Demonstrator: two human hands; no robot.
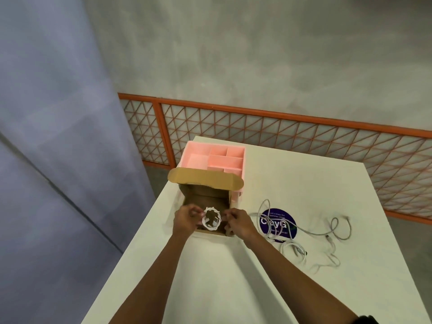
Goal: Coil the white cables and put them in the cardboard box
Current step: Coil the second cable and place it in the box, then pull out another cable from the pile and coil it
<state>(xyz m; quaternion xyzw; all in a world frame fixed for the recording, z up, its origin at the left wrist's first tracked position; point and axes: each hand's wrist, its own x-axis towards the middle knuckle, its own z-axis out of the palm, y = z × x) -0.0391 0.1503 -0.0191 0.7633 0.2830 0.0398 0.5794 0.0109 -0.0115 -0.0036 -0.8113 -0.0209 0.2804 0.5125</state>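
A coiled white cable (211,219) forms a small ring held over the open cardboard box (205,195), just above its near edge. My left hand (185,219) grips the ring's left side and my right hand (238,222) pinches its right side. The box's lid flap (205,180) stands open at the far side. Several loose white cables (304,232) lie tangled on the table to the right of the box.
A pink divided organiser tray (217,157) sits right behind the cardboard box. A round purple sticker (278,224) lies under the loose cables. The white table (233,277) drops off at its left edge. An orange mesh fence (304,136) runs behind.
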